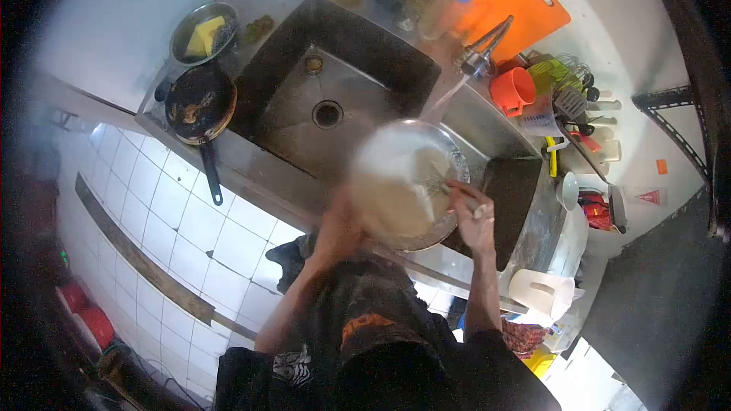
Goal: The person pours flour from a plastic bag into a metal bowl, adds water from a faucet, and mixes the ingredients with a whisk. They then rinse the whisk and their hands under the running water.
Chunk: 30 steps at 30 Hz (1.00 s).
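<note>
At the kitchen sink (358, 53), we hold a glass bowl (403, 183) under the running tap (481, 49). Our left hand (339, 232) grips the bowl's near rim, fingers closed around it, while our right hand (474, 217) works inside with fingers curled on what looks like a wire scrubber (440, 183). The bowl looks cloudy, so we judge the washing only partly done, with rinsing left. A dirty frying pan (199, 103) and a metal dish (204, 30) holding a yellow sponge wait on the counter (266, 175); an orange cup (512, 90) and cutting board (518, 0) crowd the tap side.
</note>
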### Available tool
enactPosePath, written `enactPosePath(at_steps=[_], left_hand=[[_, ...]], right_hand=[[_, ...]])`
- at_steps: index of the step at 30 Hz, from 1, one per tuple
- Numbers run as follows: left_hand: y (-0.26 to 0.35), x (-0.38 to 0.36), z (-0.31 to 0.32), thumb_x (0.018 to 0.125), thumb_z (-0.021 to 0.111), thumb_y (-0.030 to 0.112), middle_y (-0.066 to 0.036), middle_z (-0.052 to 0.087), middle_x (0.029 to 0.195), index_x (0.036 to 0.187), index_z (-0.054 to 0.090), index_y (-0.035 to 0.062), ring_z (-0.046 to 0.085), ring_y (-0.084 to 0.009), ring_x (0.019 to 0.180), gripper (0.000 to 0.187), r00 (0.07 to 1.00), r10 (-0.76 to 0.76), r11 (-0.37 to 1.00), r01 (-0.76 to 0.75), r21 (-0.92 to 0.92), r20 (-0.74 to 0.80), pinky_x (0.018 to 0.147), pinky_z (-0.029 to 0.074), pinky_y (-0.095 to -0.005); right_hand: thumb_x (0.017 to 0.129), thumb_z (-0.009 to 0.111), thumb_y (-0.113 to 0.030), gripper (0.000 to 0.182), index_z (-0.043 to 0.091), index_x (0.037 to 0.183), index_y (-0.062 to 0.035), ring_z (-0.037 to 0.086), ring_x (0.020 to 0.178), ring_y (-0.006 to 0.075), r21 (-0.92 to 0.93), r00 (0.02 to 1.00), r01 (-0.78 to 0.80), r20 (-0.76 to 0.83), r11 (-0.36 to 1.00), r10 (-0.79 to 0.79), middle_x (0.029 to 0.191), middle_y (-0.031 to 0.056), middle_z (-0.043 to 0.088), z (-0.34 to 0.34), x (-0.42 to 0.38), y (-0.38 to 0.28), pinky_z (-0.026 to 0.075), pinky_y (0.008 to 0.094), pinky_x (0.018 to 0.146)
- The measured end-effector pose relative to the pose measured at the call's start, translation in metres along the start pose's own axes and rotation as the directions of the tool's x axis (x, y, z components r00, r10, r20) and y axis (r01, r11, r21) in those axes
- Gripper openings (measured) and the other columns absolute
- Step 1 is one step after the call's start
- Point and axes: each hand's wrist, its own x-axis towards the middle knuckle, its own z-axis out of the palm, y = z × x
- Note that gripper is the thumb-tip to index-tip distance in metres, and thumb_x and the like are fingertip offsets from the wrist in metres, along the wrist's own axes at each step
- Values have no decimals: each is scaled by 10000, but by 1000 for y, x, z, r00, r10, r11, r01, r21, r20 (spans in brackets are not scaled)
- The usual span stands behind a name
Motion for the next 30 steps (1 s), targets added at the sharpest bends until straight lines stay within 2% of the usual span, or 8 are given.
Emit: enactPosePath(at_steps=[3, 7, 10, 15, 19, 22, 27, 30], left_hand=[[-3, 2, 3, 888, 527, 187, -283, 320, 1396, 1399, 206, -27, 314, -404, 1302, 640, 993, 117, 992, -115, 49, -33, 1069, 270, -415], [12, 0, -4, 886, 530, 179, -265, 302, 1414, 1399, 205, -22, 299, -388, 1315, 640, 999, 9, 997, -11, 78, 31, 1078, 254, -410], [12, 3, -4, 882, 537, 164, -262, 321, 1403, 1400, 201, -17, 306, -391, 1311, 643, 999, 16, 999, -17, 35, 33, 1075, 260, -419], [-19, 9, 3, 880, 542, 159, -258, 389, 1360, 1405, 198, 8, 353, -401, 1280, 646, 981, 189, 977, -185, 103, -35, 1053, 292, -434], [15, 1, -4, 883, 540, 165, -264, 436, 1314, 1414, 201, 51, 406, -406, 1239, 640, 999, 11, 1000, -11, 10, 36, 1029, 325, -438], [10, 4, -3, 881, 534, 153, -263, 444, 1308, 1416, 203, 64, 420, -402, 1230, 635, 999, -2, 1000, 2, 14, 34, 1023, 335, -437], [-16, 13, 9, 880, 523, 131, -260, 441, 1315, 1417, 203, 64, 463, -393, 1193, 629, 975, 223, 974, -223, -36, -14, 983, 383, -436], [6, 3, -1, 878, 524, 121, -262, 408, 1342, 1417, 201, 54, 485, -396, 1167, 632, 998, 37, 999, -36, -31, 44, 973, 398, -434]], right_hand=[[847, 585, -85, 199, 658, 997, 24, 597, 706, 117, -31, 944, 316, 116, 948, -310, 991, 98, 662, -2, -5, -1, 491, 259, 675], [820, 603, -68, 206, 660, 1004, 4, 629, 800, 182, 56, 962, -211, 190, 976, 197, 925, 63, 683, -9, 3, -19, 492, 282, 763], [836, 591, -76, 221, 638, 1027, 22, 624, 771, 163, -36, 930, 314, 215, 949, -300, 971, 89, 669, 4, 6, -2, 501, 246, 719], [823, 572, -19, 210, 649, 1016, 9, 628, 809, 161, 134, 958, -3, 286, 991, -36, 946, 85, 681, -11, 10, 4, 497, 256, 750], [827, 579, -29, 203, 658, 1011, -1, 622, 813, 147, 0, 930, 330, 174, 944, -324, 963, 95, 679, 1, 11, 12, 505, 267, 747], [815, 586, -19, 225, 644, 1029, 18, 610, 915, 167, 2, 942, -49, 334, 999, 45, 980, 91, 674, -21, 12, -6, 484, 293, 829], [829, 576, -50, 224, 636, 1030, 29, 580, 924, 134, 122, 928, 233, 267, 965, -258, 1038, 82, 649, -7, 13, 5, 490, 282, 800], [820, 596, -43, 233, 639, 1041, 19, 584, 872, 130, 49, 915, -59, 401, 997, 35, 1011, 86, 660, -26, 16, -3, 486, 265, 792]])
